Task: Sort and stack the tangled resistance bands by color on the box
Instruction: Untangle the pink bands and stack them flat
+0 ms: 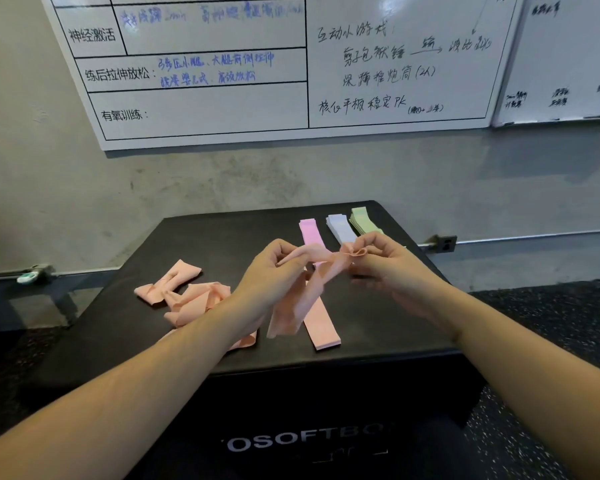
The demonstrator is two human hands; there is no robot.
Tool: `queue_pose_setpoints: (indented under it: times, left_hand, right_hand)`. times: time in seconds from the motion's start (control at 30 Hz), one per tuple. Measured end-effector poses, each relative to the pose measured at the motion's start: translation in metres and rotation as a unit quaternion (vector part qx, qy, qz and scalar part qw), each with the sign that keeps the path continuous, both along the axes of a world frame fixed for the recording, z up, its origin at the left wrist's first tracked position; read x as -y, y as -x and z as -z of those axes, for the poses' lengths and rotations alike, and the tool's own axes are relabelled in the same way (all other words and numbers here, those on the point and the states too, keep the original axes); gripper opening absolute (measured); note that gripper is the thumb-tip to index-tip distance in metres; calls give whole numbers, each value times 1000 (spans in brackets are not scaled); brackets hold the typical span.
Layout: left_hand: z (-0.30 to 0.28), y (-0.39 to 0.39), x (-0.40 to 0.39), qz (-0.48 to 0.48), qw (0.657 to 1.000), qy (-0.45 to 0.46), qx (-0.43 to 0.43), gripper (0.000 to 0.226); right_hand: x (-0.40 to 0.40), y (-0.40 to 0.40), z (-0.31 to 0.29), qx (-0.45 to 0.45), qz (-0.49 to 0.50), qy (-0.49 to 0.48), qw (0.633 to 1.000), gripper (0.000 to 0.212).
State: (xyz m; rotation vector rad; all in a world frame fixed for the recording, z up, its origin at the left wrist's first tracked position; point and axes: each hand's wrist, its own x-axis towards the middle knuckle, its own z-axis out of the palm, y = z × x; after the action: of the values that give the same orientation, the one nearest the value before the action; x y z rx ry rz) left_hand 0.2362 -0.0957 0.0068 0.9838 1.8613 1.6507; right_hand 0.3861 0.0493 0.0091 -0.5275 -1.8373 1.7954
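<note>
We judge the sorting well along: on the top of the black padded box [378,306] four flat piles already lie side by side, a pink stack of bands [310,231], a pale lavender stack [340,227] and a light green stack [362,220] toward the far edge, and a longer peach-orange stack [321,325] nearer to us, just beside the bands in hand. Our left hand [274,268] has its fingers curled round one end of a twisted peach-orange fabric resistance band [312,271], and our right hand [385,263] pinches the bunched other end, so both hands hold it up above the box while its loose loop hangs down over the peach-orange stack. What is left, as far as we can see, is all one colour: a crumpled heap of peach-orange bands [184,292] sits on the left part of the box, partly hidden under our left forearm, and we cannot tell how many bands are in it. The held band's twist and the knotting in that heap look like the main hindrance. Beyond the box stands a grey concrete wall with a large whiteboard [257,81] of handwritten notes, a wall socket [445,243] low at the right, and dark speckled flooring [551,323] around.
</note>
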Motion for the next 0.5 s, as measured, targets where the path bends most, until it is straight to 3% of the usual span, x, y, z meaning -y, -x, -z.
queue_pose_setpoints:
  times: [0.13,0.3,0.5]
  left_hand:
    - [0,0,3,-7,996,-33,78,20]
    - [1,0,1,-32,983,-98,153,9]
    - [-3,-2,-4,-33,965,-135,221,10]
  right_hand:
    - [1,-8,2,-4,-4,55,998,19]
    - [5,-12,8,-49,4,200,979,32]
    - [6,-15,16,-94,-59,280,954,10]
